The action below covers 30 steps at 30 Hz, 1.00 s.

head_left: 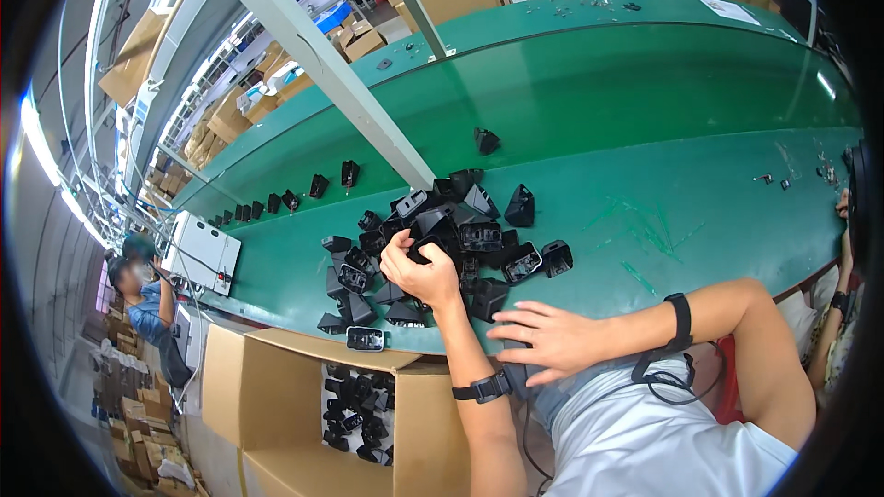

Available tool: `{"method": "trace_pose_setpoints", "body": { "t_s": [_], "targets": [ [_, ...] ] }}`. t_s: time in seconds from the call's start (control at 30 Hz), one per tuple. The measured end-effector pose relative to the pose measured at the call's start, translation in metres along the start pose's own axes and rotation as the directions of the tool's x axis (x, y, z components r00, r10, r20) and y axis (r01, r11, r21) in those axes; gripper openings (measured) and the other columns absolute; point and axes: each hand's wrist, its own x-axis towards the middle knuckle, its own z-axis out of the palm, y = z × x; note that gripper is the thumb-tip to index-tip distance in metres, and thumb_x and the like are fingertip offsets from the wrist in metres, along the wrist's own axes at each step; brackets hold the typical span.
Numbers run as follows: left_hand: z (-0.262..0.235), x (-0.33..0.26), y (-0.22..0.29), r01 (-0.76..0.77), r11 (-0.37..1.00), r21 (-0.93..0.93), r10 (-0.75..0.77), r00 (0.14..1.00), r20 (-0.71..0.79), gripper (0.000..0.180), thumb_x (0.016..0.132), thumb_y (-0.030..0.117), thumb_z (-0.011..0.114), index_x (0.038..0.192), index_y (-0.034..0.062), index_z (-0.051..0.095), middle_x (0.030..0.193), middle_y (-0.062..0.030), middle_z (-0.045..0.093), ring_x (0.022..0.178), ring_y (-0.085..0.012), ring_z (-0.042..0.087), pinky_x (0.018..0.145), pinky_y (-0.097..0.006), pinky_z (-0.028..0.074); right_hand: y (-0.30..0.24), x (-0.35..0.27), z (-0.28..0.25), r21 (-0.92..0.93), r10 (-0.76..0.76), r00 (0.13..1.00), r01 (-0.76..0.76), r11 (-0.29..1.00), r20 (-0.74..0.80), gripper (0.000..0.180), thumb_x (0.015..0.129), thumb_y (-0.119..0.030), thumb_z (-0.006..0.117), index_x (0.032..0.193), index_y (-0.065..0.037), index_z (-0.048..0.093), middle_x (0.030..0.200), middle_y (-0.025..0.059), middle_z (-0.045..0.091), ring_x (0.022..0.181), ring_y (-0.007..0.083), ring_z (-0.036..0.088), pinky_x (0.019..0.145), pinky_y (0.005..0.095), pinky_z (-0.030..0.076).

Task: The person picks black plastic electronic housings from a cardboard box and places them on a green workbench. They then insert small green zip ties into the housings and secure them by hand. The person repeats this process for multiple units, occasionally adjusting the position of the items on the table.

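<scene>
Black housings (480, 236) lay heaped on the green bench (746, 230), others in the carton (226, 387) below, so work seemed partway, plenty remaining, as the left hand (422, 274) curled its fingers among them, any grip unclear, and the right hand (552, 339) spread open.

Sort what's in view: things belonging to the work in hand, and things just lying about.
Seemingly in the work:
- black housings heaped at the left hand
- open cardboard box holding more black pieces

Apparently just lying about:
- paper sheet
- thin green strips
</scene>
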Motion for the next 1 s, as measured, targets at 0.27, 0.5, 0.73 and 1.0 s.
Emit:
{"method": "trace_pose_setpoints", "body": {
  "t_s": [0.27,0.5,0.73,1.0],
  "targets": [
    [0.009,0.007,0.002,-0.118,0.993,0.025,0.118,0.993,-0.017,0.025,0.072,0.005,0.055,0.095,0.0000,0.060,0.097,-0.0144,0.060,0.097,-0.0343,0.056,0.090,-0.045,0.041,0.050,-0.018,-0.018,-0.152,0.189,0.976,-0.205,0.967,-0.110,0.021,0.080,-0.022,0.071,0.095,-0.009,0.064,0.117,0.0083,0.058,0.125,0.0302,0.047,0.111,0.0501,0.034],
    [0.017,0.023,0.034,-0.228,0.970,-0.088,0.234,0.969,0.072,0.025,0.073,0.002,0.056,0.098,-0.0010,0.060,0.097,-0.0164,0.060,0.097,-0.0365,0.055,0.089,-0.045,0.042,0.060,-0.060,-0.087,-0.125,0.257,0.902,-0.317,0.940,-0.347,0.025,0.076,-0.018,0.073,0.098,-0.010,0.064,0.116,0.0095,0.059,0.115,0.0328,0.056,0.100,0.0494,0.044],
    [0.078,0.094,0.079,-0.333,0.937,-0.109,0.301,0.605,0.737,0.027,0.079,0.014,0.071,0.100,0.0017,0.062,0.096,-0.0170,0.067,0.091,-0.0358,0.065,0.080,-0.045,0.051,0.076,-0.246,-0.193,-0.120,0.683,0.336,-0.931,0.344,-0.648,0.021,0.082,-0.013,0.067,0.102,-0.008,0.065,0.103,0.0124,0.065,0.096,0.0330,0.063,0.081,0.0440,0.052],
    [0.220,0.064,0.039,-0.366,0.909,0.200,-0.113,0.246,0.963,0.100,0.072,0.051,0.077,0.152,0.0181,0.027,0.145,-0.0312,0.037,0.127,-0.0467,0.048,0.106,-0.049,0.043,0.066,-0.401,-0.172,0.444,0.468,-0.464,-0.882,-0.162,-0.752,0.082,0.077,-0.045,0.077,0.145,-0.016,0.041,0.133,0.0177,0.045,0.119,0.0341,0.054,0.095,0.0433,0.049]
  ]
}}
